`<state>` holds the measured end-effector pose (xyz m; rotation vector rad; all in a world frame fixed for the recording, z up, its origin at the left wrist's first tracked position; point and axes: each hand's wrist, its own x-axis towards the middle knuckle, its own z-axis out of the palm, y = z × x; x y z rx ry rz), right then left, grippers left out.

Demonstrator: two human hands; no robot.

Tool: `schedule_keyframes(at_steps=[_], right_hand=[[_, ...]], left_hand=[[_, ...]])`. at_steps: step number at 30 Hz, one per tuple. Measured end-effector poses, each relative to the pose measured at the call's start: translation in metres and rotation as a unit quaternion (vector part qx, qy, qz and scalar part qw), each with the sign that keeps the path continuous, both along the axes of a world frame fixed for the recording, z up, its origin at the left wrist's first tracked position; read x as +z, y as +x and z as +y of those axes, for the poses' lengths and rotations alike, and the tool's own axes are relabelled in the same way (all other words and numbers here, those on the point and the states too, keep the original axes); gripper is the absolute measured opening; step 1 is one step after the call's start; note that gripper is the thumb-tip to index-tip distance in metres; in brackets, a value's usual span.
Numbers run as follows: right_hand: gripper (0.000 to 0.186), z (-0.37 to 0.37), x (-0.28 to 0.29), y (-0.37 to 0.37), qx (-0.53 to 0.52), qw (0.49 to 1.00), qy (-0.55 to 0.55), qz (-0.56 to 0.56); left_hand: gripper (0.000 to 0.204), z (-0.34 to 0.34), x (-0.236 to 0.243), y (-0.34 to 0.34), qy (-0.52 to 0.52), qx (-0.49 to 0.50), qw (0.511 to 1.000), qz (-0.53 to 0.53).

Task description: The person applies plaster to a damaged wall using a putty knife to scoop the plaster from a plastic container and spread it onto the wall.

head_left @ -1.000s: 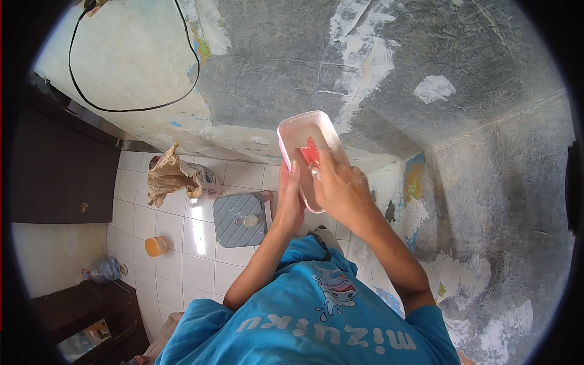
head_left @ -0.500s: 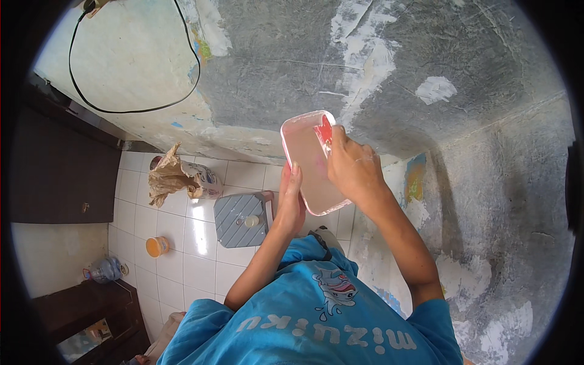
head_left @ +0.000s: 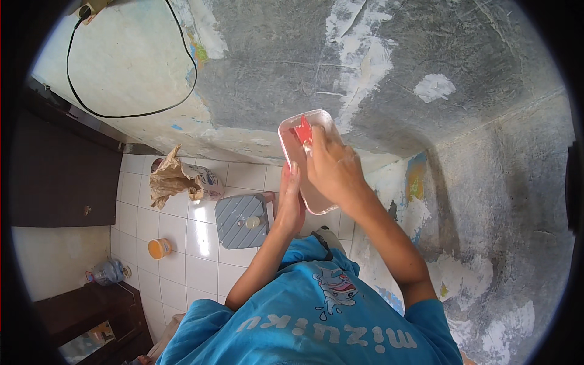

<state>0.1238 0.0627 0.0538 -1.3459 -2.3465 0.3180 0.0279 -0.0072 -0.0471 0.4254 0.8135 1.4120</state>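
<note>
A rectangular plastic tub with a pale rim is tilted in front of me, close to the wall. My left hand grips its left side, the thumb over the rim. In my right hand is a red putty scraper, its blade inside the tub near the far left corner. White paste smears the scraper and my right fingers. How much paste lies in the tub is hard to make out.
The grey wall ahead carries rough white filler patches. On the tiled floor to the left stand a grey step stool, a paper-topped bucket, an orange tub and a water bottle. A black cable hangs at upper left.
My right hand and the scraper have moved left across the inside of the tub, from its right side toward the left. My left hand keeps its hold on the tub.
</note>
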Motion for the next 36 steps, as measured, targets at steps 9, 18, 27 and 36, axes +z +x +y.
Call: schedule_keyframes(at_steps=[9, 18, 27, 36], right_hand=[[0.026, 0.004, 0.016, 0.021, -0.027, 0.992, -0.022, -0.120], [0.028, -0.032, 0.006, 0.009, 0.016, 0.997, -0.056, -0.055], [0.034, 0.004, 0.001, 0.008, -0.007, 0.999, -0.012, -0.032], [0.028, -0.013, 0.009, 0.028, -0.008, 0.992, -0.064, -0.110]], left_hand=[[0.076, 0.001, 0.020, -0.003, 0.011, 0.025, 1.000, -0.003], [0.080, 0.004, 0.002, 0.000, 0.018, 0.018, 0.999, -0.031], [0.083, -0.001, 0.015, 0.004, 0.017, 0.004, 1.000, -0.008], [0.082, 0.001, 0.004, -0.004, 0.010, 0.026, 0.999, -0.014]])
